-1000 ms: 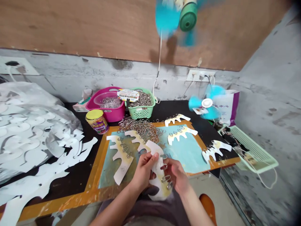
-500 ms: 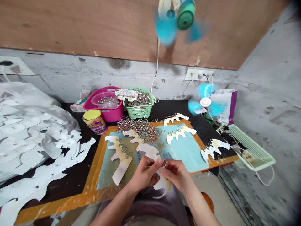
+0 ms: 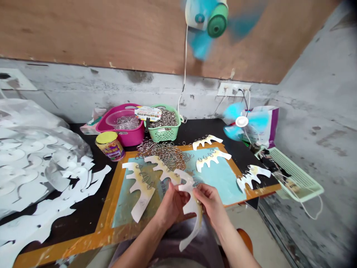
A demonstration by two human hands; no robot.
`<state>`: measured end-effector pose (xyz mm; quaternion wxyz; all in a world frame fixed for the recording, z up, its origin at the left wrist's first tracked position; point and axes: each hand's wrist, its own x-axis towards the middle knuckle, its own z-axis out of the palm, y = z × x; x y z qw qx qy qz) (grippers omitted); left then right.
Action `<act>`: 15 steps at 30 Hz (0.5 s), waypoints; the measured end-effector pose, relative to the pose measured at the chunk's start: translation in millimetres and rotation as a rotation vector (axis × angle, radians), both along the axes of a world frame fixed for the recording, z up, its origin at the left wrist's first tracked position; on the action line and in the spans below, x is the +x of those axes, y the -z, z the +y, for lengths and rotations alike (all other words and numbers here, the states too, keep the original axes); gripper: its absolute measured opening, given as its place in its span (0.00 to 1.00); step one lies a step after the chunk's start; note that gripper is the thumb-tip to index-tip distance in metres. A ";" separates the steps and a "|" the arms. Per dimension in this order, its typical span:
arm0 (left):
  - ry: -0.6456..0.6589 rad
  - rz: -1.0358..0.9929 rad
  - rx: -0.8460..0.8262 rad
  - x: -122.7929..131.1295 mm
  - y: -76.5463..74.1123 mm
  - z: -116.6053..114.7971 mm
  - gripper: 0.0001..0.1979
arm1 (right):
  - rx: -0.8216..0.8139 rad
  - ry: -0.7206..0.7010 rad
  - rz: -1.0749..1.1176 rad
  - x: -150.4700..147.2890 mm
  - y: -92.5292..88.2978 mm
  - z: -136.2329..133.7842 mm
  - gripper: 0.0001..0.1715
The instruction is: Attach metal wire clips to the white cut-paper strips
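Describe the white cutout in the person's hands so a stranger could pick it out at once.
Start at the orange-bordered board. At its near edge, the left hand and right hand hold a white toothed cutout. Every other cutout on the board lies flat; this one alone is lifted, hanging past the edge.

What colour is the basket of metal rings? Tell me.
The basket is mint green, best seen in the head view.

Probably a cramped craft workshop: bare concrete wall (image 3: 312,111), paint-smeared workbench (image 3: 107,219).
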<state>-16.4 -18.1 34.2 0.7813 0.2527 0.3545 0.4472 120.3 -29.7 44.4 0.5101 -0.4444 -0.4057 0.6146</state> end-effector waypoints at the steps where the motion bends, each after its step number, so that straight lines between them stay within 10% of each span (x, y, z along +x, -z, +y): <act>1: 0.033 0.003 0.045 -1.0 0.8 -0.4 0.29 | -0.008 0.044 -0.038 1.3 -0.2 3.0 0.26; 8: -0.041 0.129 0.098 -1.6 5.6 -5.6 0.18 | -0.130 0.003 0.040 13.2 -6.4 6.4 0.30; 15: -0.211 0.164 0.004 5.8 4.8 -5.1 0.23 | 0.141 0.175 -0.129 17.8 -1.4 -2.4 0.18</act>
